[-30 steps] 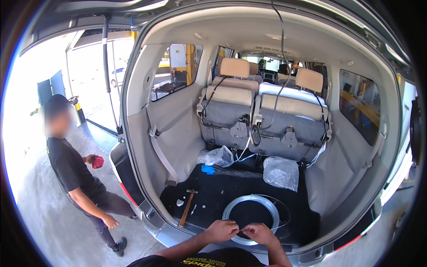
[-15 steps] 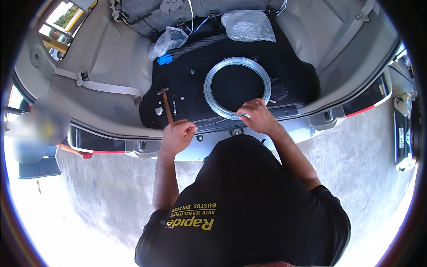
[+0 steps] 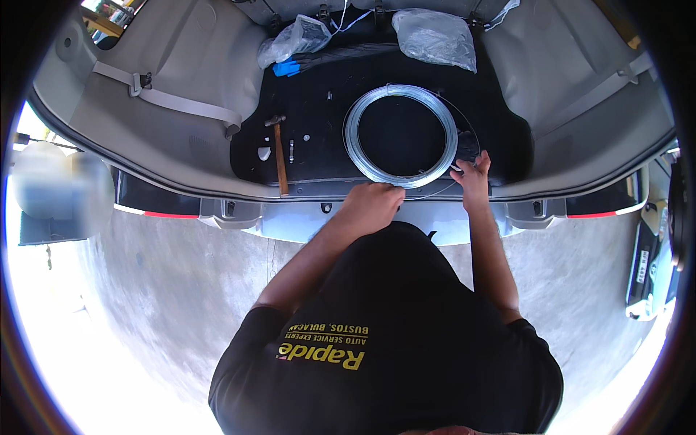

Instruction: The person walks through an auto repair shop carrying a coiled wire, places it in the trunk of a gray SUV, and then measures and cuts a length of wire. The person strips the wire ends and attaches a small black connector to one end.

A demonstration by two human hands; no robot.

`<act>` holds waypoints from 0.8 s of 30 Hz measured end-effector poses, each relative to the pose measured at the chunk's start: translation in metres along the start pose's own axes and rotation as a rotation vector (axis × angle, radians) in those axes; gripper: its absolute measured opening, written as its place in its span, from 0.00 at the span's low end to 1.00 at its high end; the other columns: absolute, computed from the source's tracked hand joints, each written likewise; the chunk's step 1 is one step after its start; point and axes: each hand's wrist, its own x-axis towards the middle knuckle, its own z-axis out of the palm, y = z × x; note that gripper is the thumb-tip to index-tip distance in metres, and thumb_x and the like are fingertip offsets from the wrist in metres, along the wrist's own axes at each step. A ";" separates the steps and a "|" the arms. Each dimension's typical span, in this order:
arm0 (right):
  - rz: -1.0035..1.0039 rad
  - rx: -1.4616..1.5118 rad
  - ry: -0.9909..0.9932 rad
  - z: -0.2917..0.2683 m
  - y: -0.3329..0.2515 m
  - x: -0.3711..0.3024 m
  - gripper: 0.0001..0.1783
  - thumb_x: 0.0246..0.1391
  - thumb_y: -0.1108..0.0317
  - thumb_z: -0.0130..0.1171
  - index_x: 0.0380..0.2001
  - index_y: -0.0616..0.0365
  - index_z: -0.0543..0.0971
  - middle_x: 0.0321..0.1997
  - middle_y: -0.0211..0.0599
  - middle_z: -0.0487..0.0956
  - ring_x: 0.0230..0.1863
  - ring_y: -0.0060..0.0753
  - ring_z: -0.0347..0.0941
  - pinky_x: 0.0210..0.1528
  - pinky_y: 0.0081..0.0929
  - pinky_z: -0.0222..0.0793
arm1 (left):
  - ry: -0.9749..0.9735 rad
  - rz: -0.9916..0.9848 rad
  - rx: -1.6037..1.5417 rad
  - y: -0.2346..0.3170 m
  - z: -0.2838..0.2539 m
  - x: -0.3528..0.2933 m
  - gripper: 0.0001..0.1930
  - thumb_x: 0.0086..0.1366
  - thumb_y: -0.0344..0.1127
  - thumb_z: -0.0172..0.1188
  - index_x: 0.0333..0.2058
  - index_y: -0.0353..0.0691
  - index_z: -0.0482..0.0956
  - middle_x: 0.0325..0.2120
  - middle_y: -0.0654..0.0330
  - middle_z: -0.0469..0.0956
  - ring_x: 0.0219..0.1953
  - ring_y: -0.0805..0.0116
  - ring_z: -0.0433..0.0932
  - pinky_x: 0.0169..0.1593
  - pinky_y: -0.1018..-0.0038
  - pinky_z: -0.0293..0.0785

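Note:
A coil of silvery wire (image 3: 351, 138) lies on the dark floor of a car's cargo area. At the coil's near edge my left hand (image 3: 373, 205) is closed, its fingers pinched on the wire's loose strand (image 3: 438, 194). That strand bows out from the coil toward the right. Beside the coil's right side my right hand (image 3: 475, 181) is open, thumb and fingers apart, close to the strand. Left of the coil lies a hammer (image 3: 280, 156) with a wooden handle.
Small parts, among them a white piece (image 3: 264, 153) and a slim metal piece (image 3: 291, 151), lie around the hammer. Clear plastic bags (image 3: 435, 38) sit farther back, near a blue-and-black glove (image 3: 286, 68). The bumper (image 3: 290, 220) edges the near side.
My left hand has moved right, from the hammer's handle end to the coil's near edge. My right hand has shifted right and opened. A strand now bows out around the coil's right side.

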 end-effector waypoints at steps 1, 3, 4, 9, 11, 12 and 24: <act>0.231 0.223 0.004 0.003 -0.010 0.000 0.49 0.54 0.78 0.65 0.75 0.58 0.52 0.76 0.56 0.52 0.64 0.46 0.72 0.63 0.44 0.74 | -0.046 -0.005 0.024 0.001 0.008 0.010 0.08 0.69 0.37 0.62 0.41 0.41 0.84 0.33 0.53 0.86 0.38 0.49 0.86 0.43 0.55 0.81; 0.083 0.011 0.122 -0.022 0.028 0.025 0.49 0.54 0.82 0.65 0.76 0.57 0.52 0.74 0.55 0.55 0.62 0.42 0.74 0.58 0.37 0.79 | -0.068 0.055 -0.056 0.007 0.022 0.027 0.09 0.68 0.36 0.62 0.40 0.36 0.83 0.34 0.50 0.86 0.38 0.48 0.86 0.45 0.54 0.82; -0.010 -0.147 0.174 -0.038 0.049 0.040 0.50 0.54 0.82 0.65 0.76 0.58 0.52 0.73 0.55 0.57 0.63 0.43 0.73 0.60 0.37 0.77 | -0.080 0.084 -0.097 0.007 0.028 0.034 0.10 0.67 0.36 0.62 0.40 0.34 0.82 0.34 0.49 0.86 0.39 0.48 0.86 0.46 0.54 0.82; -0.086 -0.382 0.339 -0.090 0.078 0.092 0.46 0.55 0.87 0.60 0.74 0.58 0.56 0.69 0.51 0.62 0.64 0.39 0.72 0.60 0.33 0.77 | -0.112 0.063 -0.247 -0.021 0.057 0.067 0.32 0.67 0.48 0.66 0.62 0.33 0.72 0.55 0.42 0.80 0.59 0.48 0.79 0.62 0.57 0.75; 0.020 0.024 0.298 -0.112 0.098 0.105 0.44 0.53 0.90 0.57 0.73 0.60 0.59 0.68 0.51 0.64 0.62 0.39 0.74 0.61 0.33 0.76 | -0.055 -0.050 -0.283 -0.062 0.071 0.080 0.33 0.67 0.50 0.66 0.63 0.33 0.71 0.55 0.42 0.79 0.59 0.48 0.79 0.63 0.58 0.75; 0.097 0.069 0.257 -0.117 0.101 0.107 0.42 0.54 0.91 0.55 0.72 0.63 0.59 0.66 0.52 0.68 0.60 0.42 0.76 0.63 0.34 0.76 | -0.102 -0.199 -0.362 -0.090 0.075 0.088 0.33 0.68 0.50 0.65 0.63 0.34 0.72 0.57 0.43 0.78 0.61 0.48 0.77 0.65 0.58 0.73; 0.263 -0.100 0.014 -0.151 0.104 0.144 0.34 0.59 0.89 0.47 0.70 0.69 0.63 0.74 0.56 0.66 0.68 0.48 0.73 0.69 0.41 0.71 | 0.246 -1.130 -0.469 -0.401 0.193 0.136 0.14 0.65 0.39 0.68 0.45 0.39 0.84 0.37 0.55 0.86 0.38 0.62 0.86 0.41 0.68 0.84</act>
